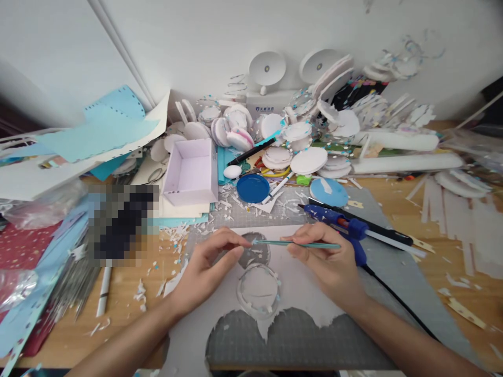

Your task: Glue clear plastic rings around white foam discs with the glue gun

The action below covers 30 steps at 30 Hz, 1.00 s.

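My right hand (328, 262) is closed round a thin teal stick tool (298, 244) that lies level and points left. My left hand (212, 264) pinches its fingertips at the tool's left tip; what they hold there is too small to name. Both hands hover over a white foam sheet (302, 293) with round holes cut out, lying on a grey cutting mat (291, 340). A round clear disc (258, 289) with blue specks at its edge rests on the sheet just below the hands.
A blue glue gun (346, 225) with a black cord lies right of my right hand. Behind are a blue lid (252, 187), a lilac open box (191, 173), stacks of white foam discs (310, 159), blue paper sheets (98, 131) and scraps all over the wooden table (451, 262).
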Tool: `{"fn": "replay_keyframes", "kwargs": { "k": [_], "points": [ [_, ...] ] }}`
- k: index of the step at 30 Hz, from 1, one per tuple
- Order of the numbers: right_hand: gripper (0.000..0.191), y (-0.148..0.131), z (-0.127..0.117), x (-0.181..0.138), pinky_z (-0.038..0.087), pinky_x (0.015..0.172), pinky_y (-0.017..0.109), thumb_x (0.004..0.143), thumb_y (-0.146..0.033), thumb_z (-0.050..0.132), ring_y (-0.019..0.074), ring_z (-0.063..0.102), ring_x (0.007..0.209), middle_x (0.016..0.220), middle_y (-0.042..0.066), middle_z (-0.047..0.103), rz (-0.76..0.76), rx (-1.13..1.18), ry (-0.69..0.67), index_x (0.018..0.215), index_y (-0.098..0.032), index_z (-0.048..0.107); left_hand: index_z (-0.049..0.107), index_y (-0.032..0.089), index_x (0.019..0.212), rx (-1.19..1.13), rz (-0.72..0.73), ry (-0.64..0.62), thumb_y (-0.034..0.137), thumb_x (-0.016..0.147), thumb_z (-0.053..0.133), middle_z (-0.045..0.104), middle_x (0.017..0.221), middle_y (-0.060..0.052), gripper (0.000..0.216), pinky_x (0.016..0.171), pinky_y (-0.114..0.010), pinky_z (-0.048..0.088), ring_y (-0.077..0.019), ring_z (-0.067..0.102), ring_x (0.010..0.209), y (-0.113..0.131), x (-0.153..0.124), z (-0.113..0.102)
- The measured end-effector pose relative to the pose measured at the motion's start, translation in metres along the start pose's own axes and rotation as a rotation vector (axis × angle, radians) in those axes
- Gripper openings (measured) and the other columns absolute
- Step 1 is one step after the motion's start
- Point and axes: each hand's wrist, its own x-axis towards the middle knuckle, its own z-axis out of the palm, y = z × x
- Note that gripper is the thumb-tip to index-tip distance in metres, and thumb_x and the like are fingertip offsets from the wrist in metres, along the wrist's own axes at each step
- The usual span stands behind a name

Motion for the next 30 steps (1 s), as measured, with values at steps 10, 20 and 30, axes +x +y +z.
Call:
{"fn": "replay_keyframes", "kwargs": {
  "k": [10,20,30],
  "points": [
    [0.009,-0.0063,0.0052,-0.0072,0.059,0.072,0.030,0.077,-0.017,0.072,0.0174,0.068,0.079,0.074,0.001,0.064,0.008,0.100,-0.053,0.077,-0.023,0.065,0.068,0.017,0.090,-0.204,0.004,-0.021,0.021,0.086,0.059,0.059,0.084,-0.004,0.011,0.075,-0.027,0.044,-0.0154,0.056,0.082,-0.0038,-0.0029,0.0027],
    [0.012,-0.0026,0.0041,-0.0075,0.058,0.073,0.030,0.077,-0.016,0.072,0.0161,0.067,0.080,0.076,0.000,0.063,0.027,0.144,-0.064,0.080,-0.025,0.065,0.067,0.016,0.084,-0.194,-0.027,-0.022,0.023,0.087,0.060,0.059,0.080,-0.003,0.010,0.071,-0.026,0.044,-0.0148,0.055,0.077,-0.0077,-0.0022,0.0048],
    [0.011,-0.0041,0.0035,-0.0065,0.056,0.069,0.026,0.076,-0.015,0.072,0.0147,0.066,0.078,0.075,0.001,0.063,0.035,0.120,-0.085,0.079,-0.024,0.066,0.071,0.016,0.082,-0.117,0.009,0.013,0.019,0.083,0.064,0.063,0.078,-0.004,0.008,0.071,-0.027,0.045,-0.0155,0.059,0.077,-0.0063,-0.0020,0.0049]
  ]
}}
